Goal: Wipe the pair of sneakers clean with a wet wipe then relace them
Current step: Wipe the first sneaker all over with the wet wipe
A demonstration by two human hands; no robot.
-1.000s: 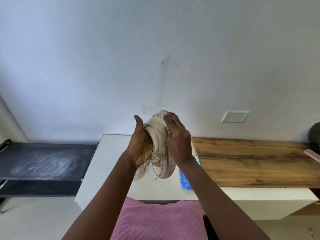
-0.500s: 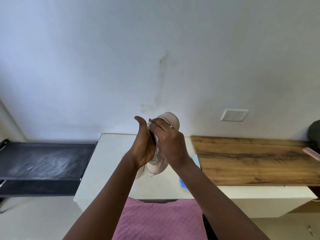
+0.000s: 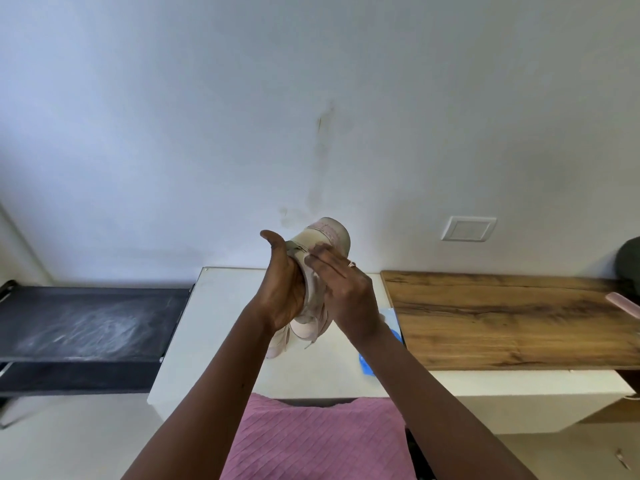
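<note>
We see the sneaker [image 3: 332, 237] up in the air, standing on end between both hands, its rounded end poking out above the fingers. The left hand [image 3: 284, 292] has it from the left side, palm and fingers wrapped round the upper, thumb pointing straight up. The right hand [image 3: 348, 296] lies against the opposite side, fingers stretched flat and pressing on the shoe, a ring [image 3: 351, 264] on one of them. There is a pale scrap under those fingertips [image 3: 317, 259], and we can't tell whether it is a wipe or part of the shoe. A lace end [image 3: 308, 344] dangles from the low end of the sneaker.

Directly below the grip, a second sneaker [image 3: 277, 344] sits on the white table [image 3: 225, 323], mostly hidden by the left wrist. Under the right forearm, a blue packet [image 3: 367, 368] lies on that same table, only its edges showing. Out to the right of the grip runs a wooden top [image 3: 502, 317], and higher up on the wall a white switch plate [image 3: 468, 229]. Well off to the left is a dusty black bench [image 3: 86, 323]. Beneath the arms, nearest us, there is pink ribbed fabric [image 3: 311, 441].
</note>
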